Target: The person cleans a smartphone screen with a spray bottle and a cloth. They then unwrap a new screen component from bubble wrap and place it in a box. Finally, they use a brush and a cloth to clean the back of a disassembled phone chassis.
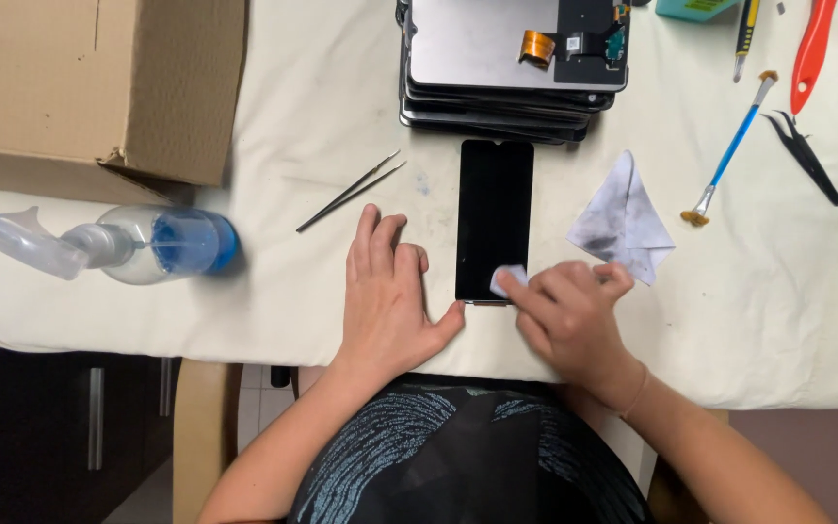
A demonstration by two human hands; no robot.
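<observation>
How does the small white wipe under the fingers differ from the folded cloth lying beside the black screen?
The small white wipe is tiny, clean-looking and pressed on the black glass screen by the right hand. The folded triangular cloth is larger, grey-smudged and lies untouched on the table covering. Both are pale.

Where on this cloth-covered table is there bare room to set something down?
Bare cloth lies between the cardboard box and the stack of screens, above the tweezers, and right of the right hand below the stained wipe. The top right, around the brush and tools, is crowded.
</observation>
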